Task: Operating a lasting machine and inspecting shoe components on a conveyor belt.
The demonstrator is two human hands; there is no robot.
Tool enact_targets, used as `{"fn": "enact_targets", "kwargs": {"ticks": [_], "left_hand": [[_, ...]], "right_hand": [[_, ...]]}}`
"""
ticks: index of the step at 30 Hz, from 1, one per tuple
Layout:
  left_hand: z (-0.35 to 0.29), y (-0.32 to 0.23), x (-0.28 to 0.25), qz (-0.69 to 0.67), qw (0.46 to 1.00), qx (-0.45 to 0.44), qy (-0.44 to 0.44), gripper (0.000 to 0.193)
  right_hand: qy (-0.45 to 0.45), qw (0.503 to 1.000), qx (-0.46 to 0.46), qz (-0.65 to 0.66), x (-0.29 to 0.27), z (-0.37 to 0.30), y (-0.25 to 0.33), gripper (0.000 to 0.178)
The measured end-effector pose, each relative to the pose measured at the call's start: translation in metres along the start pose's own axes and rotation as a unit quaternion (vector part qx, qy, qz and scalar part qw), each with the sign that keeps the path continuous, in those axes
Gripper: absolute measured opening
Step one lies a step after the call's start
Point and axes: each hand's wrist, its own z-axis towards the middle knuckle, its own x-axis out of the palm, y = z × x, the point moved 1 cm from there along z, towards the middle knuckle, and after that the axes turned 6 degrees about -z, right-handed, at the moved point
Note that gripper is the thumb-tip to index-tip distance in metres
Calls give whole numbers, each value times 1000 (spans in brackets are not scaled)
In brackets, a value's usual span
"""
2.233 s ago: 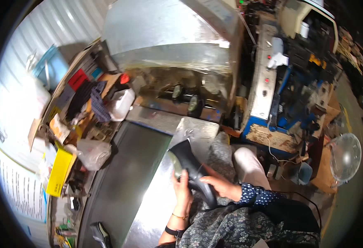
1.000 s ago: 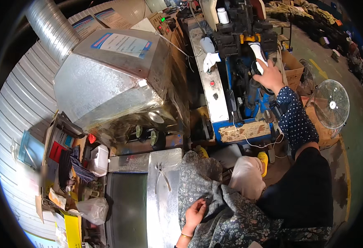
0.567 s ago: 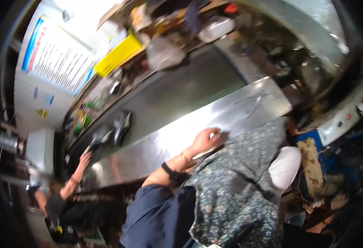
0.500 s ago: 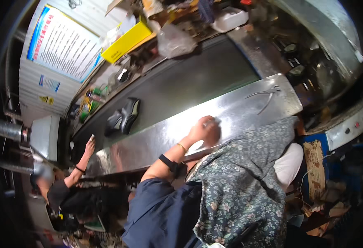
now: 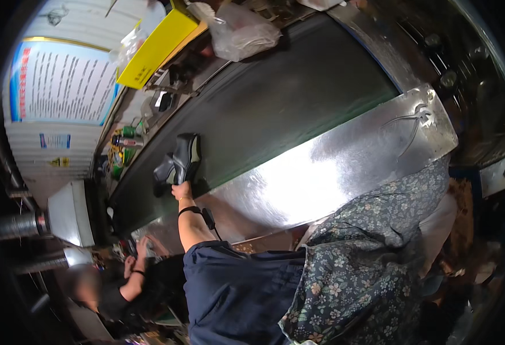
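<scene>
My left hand (image 5: 182,190) is stretched out to the left, closed on the near end of a black shoe (image 5: 187,155). This shoe has a pale grey patch along its side and lies on the dark conveyor belt (image 5: 275,103). A second black shoe (image 5: 164,171) of the same look rests right beside it, on its left. A band with a small dark device sits round my left forearm. My right hand is not in view.
A shiny metal ledge (image 5: 235,201) runs along the belt's near side, with metal pincers (image 5: 410,119) at its right end. A yellow box (image 5: 159,49) and a plastic bag (image 5: 241,34) stand beyond the belt. A co-worker (image 5: 132,282) is at the lower left.
My left hand has moved from over the metal ledge leftward to the shoes and has taken hold of one. The view has turned. The co-worker's raised arm has come down.
</scene>
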Motion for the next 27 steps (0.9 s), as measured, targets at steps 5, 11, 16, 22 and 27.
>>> {"fn": "enact_targets", "kwargs": {"ticks": [5,11,16,22,27], "left_hand": [[2,-27,-4,44,973,-13,225,91],[-80,-71,31,-6,991,58,121,87],[-114,-93,9,-421,825,-10,376,49],[-341,-118,-22,-608,438,0,663,66],[-534,-170,-46,-488,120,-43,863,75]], "right_hand": [[136,977,99,131,94,-99,32,48],[199,948,117,221,152,-131,73,46],[108,930,47,349,144,-57,159,44],[122,812,-88,564,51,39,378,38],[-65,686,-366,625,-65,17,430,76]]}}
